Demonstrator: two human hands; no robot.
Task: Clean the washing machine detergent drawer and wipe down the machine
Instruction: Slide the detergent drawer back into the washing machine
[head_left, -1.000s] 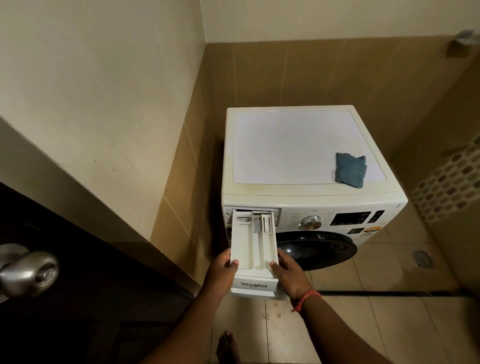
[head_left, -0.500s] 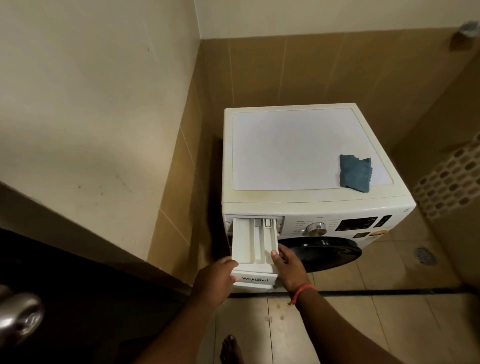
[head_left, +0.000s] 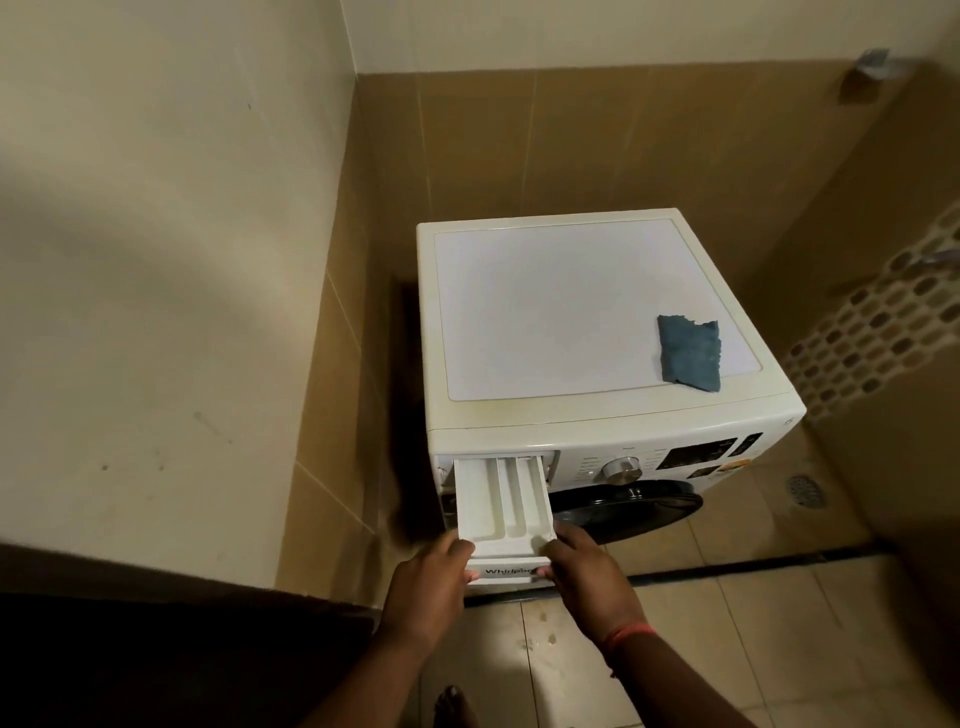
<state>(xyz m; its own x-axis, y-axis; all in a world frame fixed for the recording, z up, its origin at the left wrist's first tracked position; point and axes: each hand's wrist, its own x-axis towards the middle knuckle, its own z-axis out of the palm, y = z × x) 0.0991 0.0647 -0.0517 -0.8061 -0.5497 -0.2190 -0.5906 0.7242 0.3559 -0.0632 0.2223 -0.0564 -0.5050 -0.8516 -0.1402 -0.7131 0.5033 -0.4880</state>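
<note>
The cream plaster wall (head_left: 156, 260) on the left and the tan tiled wall (head_left: 623, 140) behind form a corner, and the white washing machine (head_left: 571, 415) stands square in it, with only a narrow dark gap along its left flank and open tiled floor (head_left: 675, 623) in front and to the right. Its flat, smooth top surface is bare except near the right front edge, where a folded blue cloth (head_left: 691, 353) with a ragged upper edge lies close to the rim. The dark round door (head_left: 623, 506) curves out below the control panel, its lower part cut off behind the arms. The detergent drawer (head_left: 504, 504) is pulled far out of its slot at the machine's upper left front, a long white plastic tray split lengthwise into compartments; its front face carries a brand name partly covered by both thumbs. The left hand (head_left: 431, 587) grips the drawer's front left corner, fingers curled under it, and the right hand (head_left: 592, 577) grips the front right corner the same way, an orange band at that wrist. A silver dial (head_left: 621, 467) sits right of the drawer; the panel's lettering is too small to read. A round floor drain (head_left: 807, 489) shows at the far right, and a bare foot is cut off at the bottom edge.
</note>
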